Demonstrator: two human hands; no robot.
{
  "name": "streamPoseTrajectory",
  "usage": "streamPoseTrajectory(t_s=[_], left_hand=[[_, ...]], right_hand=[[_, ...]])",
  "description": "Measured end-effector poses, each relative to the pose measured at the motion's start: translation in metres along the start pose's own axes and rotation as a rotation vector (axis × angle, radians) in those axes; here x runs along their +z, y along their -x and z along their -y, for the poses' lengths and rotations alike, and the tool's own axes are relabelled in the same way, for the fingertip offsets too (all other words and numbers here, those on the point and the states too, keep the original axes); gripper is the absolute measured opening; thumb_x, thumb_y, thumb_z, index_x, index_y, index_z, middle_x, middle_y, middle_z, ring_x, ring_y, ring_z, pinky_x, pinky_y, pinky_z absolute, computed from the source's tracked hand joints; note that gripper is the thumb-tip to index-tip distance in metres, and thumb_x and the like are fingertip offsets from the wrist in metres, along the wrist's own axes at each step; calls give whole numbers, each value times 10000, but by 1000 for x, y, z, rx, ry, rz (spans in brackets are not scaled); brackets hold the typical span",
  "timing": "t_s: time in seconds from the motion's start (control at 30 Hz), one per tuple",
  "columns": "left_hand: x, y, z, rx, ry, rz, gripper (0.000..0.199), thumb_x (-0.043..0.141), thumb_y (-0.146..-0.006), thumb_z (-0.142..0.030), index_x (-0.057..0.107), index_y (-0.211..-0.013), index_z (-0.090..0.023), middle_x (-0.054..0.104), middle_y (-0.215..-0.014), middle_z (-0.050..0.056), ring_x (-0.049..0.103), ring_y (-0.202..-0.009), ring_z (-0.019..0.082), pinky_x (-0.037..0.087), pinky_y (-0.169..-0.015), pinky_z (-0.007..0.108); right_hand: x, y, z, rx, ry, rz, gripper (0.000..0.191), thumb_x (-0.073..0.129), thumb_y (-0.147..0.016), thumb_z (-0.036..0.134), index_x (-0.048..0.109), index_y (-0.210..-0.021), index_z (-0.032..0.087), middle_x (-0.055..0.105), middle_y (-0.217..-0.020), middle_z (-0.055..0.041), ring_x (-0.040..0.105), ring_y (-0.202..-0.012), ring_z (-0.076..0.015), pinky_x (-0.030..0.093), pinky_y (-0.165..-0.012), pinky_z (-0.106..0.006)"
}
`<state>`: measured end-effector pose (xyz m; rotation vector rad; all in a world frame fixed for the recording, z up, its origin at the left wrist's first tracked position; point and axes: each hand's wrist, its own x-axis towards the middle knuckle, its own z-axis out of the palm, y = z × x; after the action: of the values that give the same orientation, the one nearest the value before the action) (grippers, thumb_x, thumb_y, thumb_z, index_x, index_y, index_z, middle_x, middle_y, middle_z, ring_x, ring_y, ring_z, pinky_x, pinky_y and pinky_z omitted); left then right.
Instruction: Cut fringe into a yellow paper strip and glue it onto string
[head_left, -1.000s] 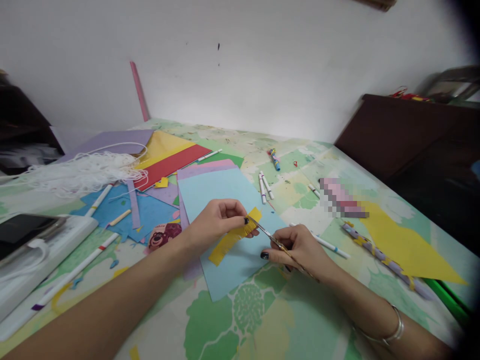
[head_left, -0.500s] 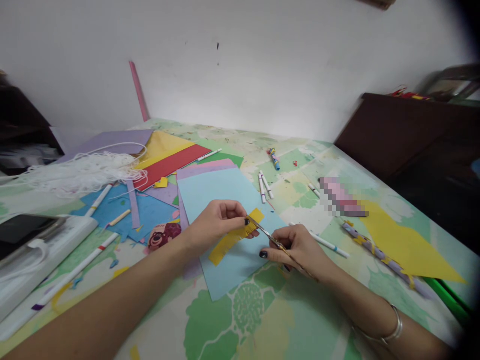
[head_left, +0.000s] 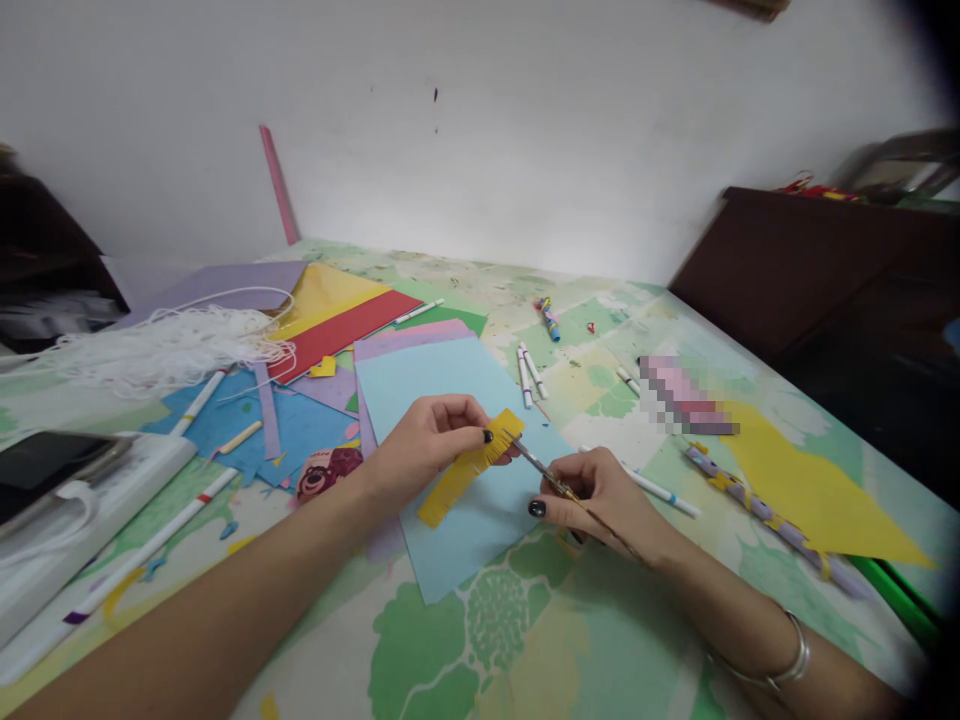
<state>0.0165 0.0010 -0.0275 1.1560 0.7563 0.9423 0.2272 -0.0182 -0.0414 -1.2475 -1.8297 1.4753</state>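
Note:
My left hand (head_left: 450,432) pinches a strip of yellow paper (head_left: 451,488) that has a row of short slits along one long edge, like a fringe. In my right hand (head_left: 596,500) is a pair of scissors (head_left: 551,480), its blades pointing up and left. The blade tips lie at the slit edge of the strip, close to my left fingertips. Beneath both hands, light blue paper (head_left: 420,400) rests on top of purple and pink sheets. My right fingers partly hide the scissor handles.
To the left are a heap of white cord (head_left: 172,345), a power strip (head_left: 97,510) with a phone (head_left: 52,465) on it, and coloured sheets. Several markers lie about, including a blue-banded marker (head_left: 660,490). On the right are yellow paper (head_left: 817,490) and a decorated purple roll (head_left: 772,515).
The scissors have drawn back slightly to the right, and their tips have shifted along the strip's edge. My left hand has moved slightly up and left with the yellow strip.

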Motion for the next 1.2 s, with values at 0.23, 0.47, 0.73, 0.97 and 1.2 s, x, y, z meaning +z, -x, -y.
streamPoseTrajectory(t_s=[0.23, 0.47, 0.73, 0.97, 1.2], left_hand=[[0, -1, 0, -10, 20, 7, 86, 610, -740, -158, 544, -694, -126, 729, -809, 107, 684, -878, 264, 474, -879, 458], [2, 0, 1, -53, -23, 6, 90, 611, -758, -156, 546, -704, -126, 735, -814, 102, 696, -839, 230, 516, -805, 359], [1, -1, 2, -57, -19, 19, 107, 623, -764, -184, 546, -714, -128, 736, -841, 106, 697, -832, 217, 519, -802, 343], [1, -1, 2, -63, -22, 9, 109, 629, -760, -187, 547, -711, -133, 735, -849, 103, 698, -821, 216, 514, -799, 354], [0, -1, 2, -60, -29, 18, 105, 616, -776, -179, 543, -718, -130, 734, -853, 107, 696, -829, 209, 511, -802, 342]], right_hand=[[-1, 0, 1, 5, 17, 9, 365, 746, -658, 378, 498, -553, 132, 412, -395, 58, 357, -379, -55, 233, -372, -177], [0, -1, -2, 13, 6, 8, 385, 758, -637, 401, 485, -549, 144, 351, -406, 79, 338, -383, -56, 205, -381, -188], [1, -1, -1, 12, 31, 1, 401, 755, -638, 409, 469, -539, 147, 336, -413, 81, 323, -394, -53, 202, -388, -191], [1, -1, 0, 26, 25, -3, 411, 748, -639, 438, 472, -541, 150, 363, -409, 72, 332, -389, -55, 219, -383, -193], [1, -1, 1, 23, 30, -17, 424, 754, -629, 448, 475, -538, 142, 400, -402, 59, 336, -396, -54, 228, -382, -187]])
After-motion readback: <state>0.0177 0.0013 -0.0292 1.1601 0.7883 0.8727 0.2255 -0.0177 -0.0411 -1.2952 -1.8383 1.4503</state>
